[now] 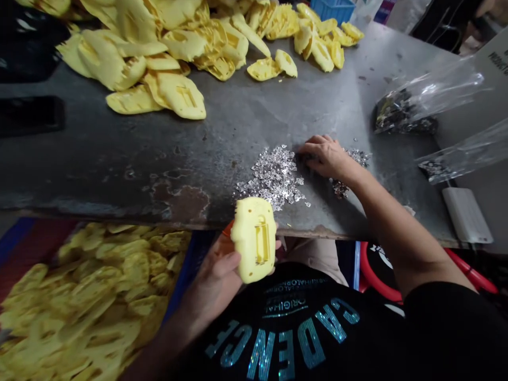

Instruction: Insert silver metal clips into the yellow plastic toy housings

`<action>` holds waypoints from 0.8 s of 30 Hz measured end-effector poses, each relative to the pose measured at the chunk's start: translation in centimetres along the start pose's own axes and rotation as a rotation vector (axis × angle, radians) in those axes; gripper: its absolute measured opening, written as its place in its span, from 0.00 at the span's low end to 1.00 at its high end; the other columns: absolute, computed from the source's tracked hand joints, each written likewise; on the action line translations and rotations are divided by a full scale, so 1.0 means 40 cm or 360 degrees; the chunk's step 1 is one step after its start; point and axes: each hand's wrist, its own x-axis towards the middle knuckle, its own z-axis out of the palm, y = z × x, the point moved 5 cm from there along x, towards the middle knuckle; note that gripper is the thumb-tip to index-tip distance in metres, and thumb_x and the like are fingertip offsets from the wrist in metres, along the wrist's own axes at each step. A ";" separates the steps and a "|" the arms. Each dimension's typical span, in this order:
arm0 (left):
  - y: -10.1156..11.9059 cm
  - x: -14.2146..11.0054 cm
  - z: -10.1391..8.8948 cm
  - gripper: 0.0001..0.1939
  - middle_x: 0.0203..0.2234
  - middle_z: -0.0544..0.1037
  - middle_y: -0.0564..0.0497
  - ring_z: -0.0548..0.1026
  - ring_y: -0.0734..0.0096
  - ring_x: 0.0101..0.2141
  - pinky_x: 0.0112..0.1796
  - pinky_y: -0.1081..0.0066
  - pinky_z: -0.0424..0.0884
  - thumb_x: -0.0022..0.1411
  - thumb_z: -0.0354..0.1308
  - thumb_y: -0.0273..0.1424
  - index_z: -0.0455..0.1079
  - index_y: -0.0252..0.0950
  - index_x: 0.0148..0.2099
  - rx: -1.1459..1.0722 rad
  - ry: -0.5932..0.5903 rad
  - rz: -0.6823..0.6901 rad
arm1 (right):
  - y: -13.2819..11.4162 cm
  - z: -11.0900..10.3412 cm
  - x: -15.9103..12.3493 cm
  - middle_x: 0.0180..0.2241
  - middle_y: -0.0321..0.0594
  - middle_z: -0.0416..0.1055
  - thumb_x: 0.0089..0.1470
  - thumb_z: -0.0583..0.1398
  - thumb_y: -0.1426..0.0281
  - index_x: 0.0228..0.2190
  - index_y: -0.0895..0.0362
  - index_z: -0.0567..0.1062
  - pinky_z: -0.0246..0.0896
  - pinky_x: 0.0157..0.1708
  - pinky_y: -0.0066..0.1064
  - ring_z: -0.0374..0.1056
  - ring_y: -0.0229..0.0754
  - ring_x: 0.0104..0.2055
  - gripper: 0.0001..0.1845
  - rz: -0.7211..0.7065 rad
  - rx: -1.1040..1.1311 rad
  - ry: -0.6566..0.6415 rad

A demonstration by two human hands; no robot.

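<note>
**Parts Layout and Hold Positions**

The grey sheet-metal worktop (119,153) is spanning the view, its surface scuffed and marked by a brown corroded patch near the front edge. A large heap of yellow moulded pieces (159,53) is lying along the far side, and a second heap of yellow pieces (87,301) is sitting below the worktop on the person's left, apparently placed so that both remain within arm's reach. A clear plastic bag (431,108) of small dark parts and a second bag (456,159) are lying toward the right end, near a white rectangular box (466,214). A blue crate (332,8) is standing beyond the far edge, and a red hoop-shaped object (377,275) is showing below the worktop at right. A black printed T-shirt (286,328) is covering the person's torso at the front edge.

The left hand (214,280) is grasping a single yellow moulded piece (254,239) just off the front edge, tilting it so that its recessed face is turned up toward the head camera, seemingly to keep that face in view. The right hand (323,156) is resting palm down on the worktop with fingers loosely curled, between a main pile of small silver metal pieces (272,177) and a smaller silver pile (353,169). Whether it is closing on any pieces cannot be determined
</note>
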 end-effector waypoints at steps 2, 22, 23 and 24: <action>0.004 -0.007 -0.002 0.24 0.69 0.78 0.47 0.82 0.43 0.62 0.50 0.56 0.86 0.75 0.61 0.38 0.73 0.52 0.70 0.0005 -0.0002 0.0004 | -0.028 0.003 -0.066 0.59 0.52 0.78 0.59 0.62 0.76 0.57 0.51 0.82 0.61 0.53 0.48 0.70 0.61 0.60 0.26 -0.0144 0.0056 -0.0058; -0.028 -0.009 0.084 0.31 0.66 0.81 0.42 0.85 0.40 0.56 0.41 0.60 0.88 0.63 0.71 0.45 0.79 0.46 0.67 0.0124 0.0298 -0.0086 | -0.068 0.084 -0.345 0.38 0.42 0.81 0.68 0.67 0.62 0.43 0.52 0.83 0.59 0.47 0.41 0.75 0.52 0.46 0.08 0.0183 0.0291 0.0553; -0.030 -0.011 0.084 0.32 0.66 0.81 0.42 0.85 0.39 0.57 0.41 0.60 0.88 0.63 0.71 0.45 0.79 0.46 0.67 0.0120 0.0298 -0.0085 | -0.069 0.085 -0.336 0.38 0.43 0.81 0.67 0.67 0.62 0.42 0.52 0.83 0.59 0.47 0.42 0.75 0.52 0.46 0.08 0.0186 0.0259 0.0544; -0.033 -0.014 0.082 0.32 0.66 0.80 0.41 0.84 0.38 0.57 0.42 0.60 0.88 0.64 0.70 0.45 0.78 0.47 0.68 0.0111 0.0293 -0.0085 | -0.070 0.085 -0.331 0.38 0.43 0.81 0.67 0.67 0.63 0.41 0.52 0.83 0.60 0.47 0.42 0.75 0.52 0.46 0.07 0.0185 0.0239 0.0538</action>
